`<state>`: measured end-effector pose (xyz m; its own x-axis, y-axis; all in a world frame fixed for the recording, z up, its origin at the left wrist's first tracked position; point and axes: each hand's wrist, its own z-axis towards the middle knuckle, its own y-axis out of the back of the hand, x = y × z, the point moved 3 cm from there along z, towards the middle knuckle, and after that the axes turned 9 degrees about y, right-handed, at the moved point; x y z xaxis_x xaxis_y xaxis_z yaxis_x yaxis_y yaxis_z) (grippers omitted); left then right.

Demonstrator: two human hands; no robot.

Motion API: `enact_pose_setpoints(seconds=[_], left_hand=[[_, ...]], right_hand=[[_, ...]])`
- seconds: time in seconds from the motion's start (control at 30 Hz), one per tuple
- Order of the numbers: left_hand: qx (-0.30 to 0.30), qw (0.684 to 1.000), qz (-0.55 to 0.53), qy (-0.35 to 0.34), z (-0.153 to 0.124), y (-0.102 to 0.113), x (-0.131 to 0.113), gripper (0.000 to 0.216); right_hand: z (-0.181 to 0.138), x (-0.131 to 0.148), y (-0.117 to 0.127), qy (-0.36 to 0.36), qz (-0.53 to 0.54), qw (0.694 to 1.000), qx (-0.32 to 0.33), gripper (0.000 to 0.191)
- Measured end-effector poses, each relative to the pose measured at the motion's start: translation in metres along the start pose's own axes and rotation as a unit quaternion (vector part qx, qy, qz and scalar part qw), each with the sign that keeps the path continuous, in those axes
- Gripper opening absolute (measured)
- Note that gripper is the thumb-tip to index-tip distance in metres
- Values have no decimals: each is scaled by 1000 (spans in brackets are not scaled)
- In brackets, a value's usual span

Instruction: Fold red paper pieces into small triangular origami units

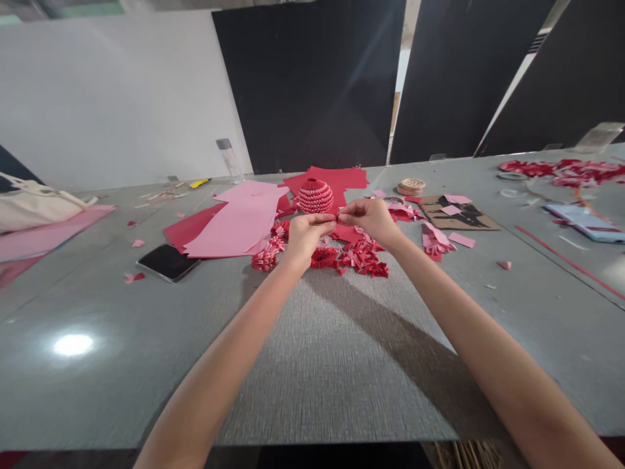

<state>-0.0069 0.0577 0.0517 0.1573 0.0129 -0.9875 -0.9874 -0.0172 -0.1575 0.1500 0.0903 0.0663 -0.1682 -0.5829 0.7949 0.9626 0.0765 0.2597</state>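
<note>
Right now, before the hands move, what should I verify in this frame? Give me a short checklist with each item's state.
Left hand and right hand meeting at the fingertips: ok.
Paper held between them: cannot tell, the fingers hide it.
Folded paper globe upright on the red sheets: ok.
Pile of folded red pieces just below the hands, within reach: ok.
Phone lying off the paper sheets: ok.
</note>
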Motion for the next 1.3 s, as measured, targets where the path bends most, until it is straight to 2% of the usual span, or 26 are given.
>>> enact_pose_setpoints(seconds=[0.33, 0.57, 0.73, 0.93, 1.0, 1.1, 1.17, 1.23, 1.3], left_hand=[[2, 1000, -28, 5, 4, -3, 6, 11], [-5, 1000, 15, -17, 1, -5, 0, 11], [-64, 995, 50, -55, -2, -1, -3, 12], [-62, 996, 12, -68, -5, -5, -10, 6], [-61, 994, 15, -87, -3, -4, -11, 8], [-84, 979, 88, -162, -2, -1, -15, 16], [-92, 959, 165, -211, -1, -1, -17, 16], [-70, 943, 221, -238, 0, -2, -16, 13], [-41, 938, 240, -247, 1, -3, -15, 15]], right_hand=[[-3, -3, -3, -67, 28, 997, -40, 20], [-4, 11, -4, -64, 25, 996, -55, 12], [-6, 19, -9, -66, 80, 987, -123, 22], [-9, 25, -12, -65, 108, 976, -179, 35], [-9, 27, -13, -76, 109, 976, -173, 33], [-8, 28, -13, -134, 127, 971, -151, 12], [-9, 27, -13, -191, 144, 964, -121, 16], [-9, 25, -11, -224, 149, 960, -78, 19], [-9, 22, -8, -222, 150, 962, -48, 12]])
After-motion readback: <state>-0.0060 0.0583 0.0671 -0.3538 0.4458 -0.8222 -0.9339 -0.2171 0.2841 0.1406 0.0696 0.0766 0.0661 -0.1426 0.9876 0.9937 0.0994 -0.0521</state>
